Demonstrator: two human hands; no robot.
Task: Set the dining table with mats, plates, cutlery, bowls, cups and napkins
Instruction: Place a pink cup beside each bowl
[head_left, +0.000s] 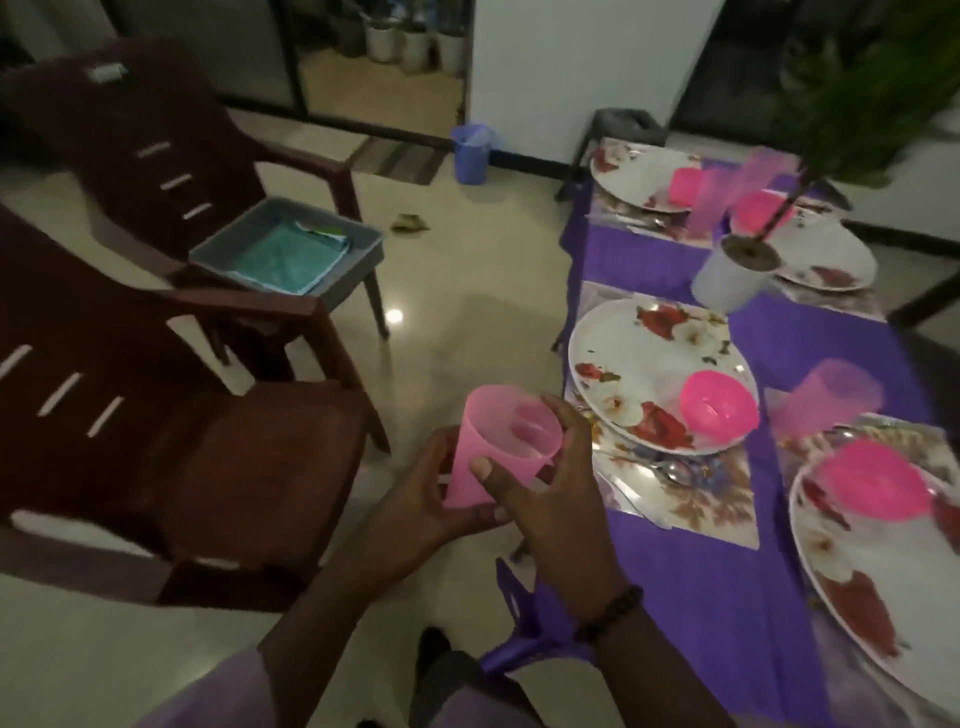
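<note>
Fingers (480, 467) of both hands wrap a pink cup (501, 447), left hand (431, 499) cupping its base, right hand (545, 467) gripping near the rim, held off the bench (769, 597) edge, likely bound for the near plate (644, 374) lacking one.

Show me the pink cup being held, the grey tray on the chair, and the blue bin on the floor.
pink cup (493, 457), head view, on its side wall.
grey tray (358, 248), head view, on its right rim.
blue bin (470, 158), head view, on its front wall.
</note>
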